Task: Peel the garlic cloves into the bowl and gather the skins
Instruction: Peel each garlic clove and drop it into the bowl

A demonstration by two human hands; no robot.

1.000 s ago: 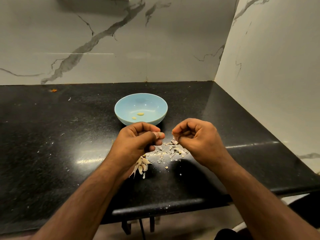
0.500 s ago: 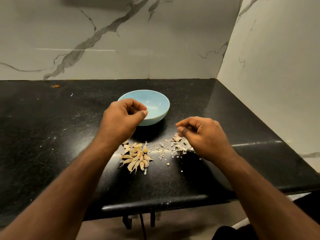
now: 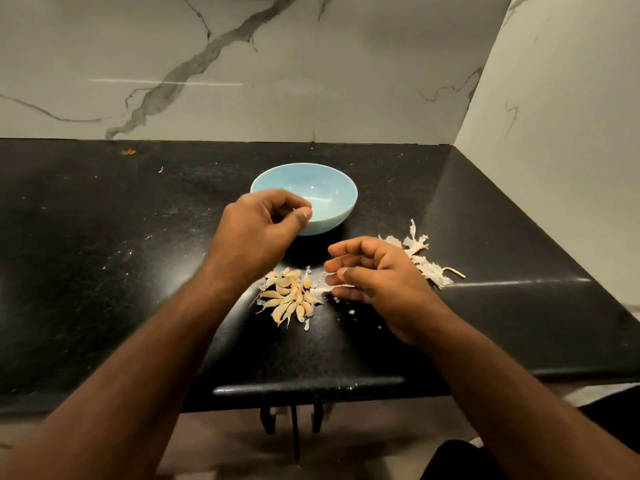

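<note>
Black speckled stone forms the bench, its rounded front edge nearest the camera, with veined marble walls rising behind it and to the right. Closest in, two bare forearms reach forward over that edge. Just past them a heap of unpeeled garlic cloves lies on the bench between the two hands, with small crumbs of skin scattered beside it. To the right of the heap the right hand hovers low over the bench, palm turned leftward; its fingers are loosely bent and spread, and a thin pale sliver shows near the thumb tip, though whether it is pinched or merely lying below cannot be told. Behind that hand a pile of papery white skins rests on the bench, a thin dry stalk poking out at its right end. Farther back the left hand is raised at the near-left rim of the light blue bowl, fingertips and thumb curled together; what they hold, if anything, is too small to make out. A small orange scrap lies near the back wall
</note>
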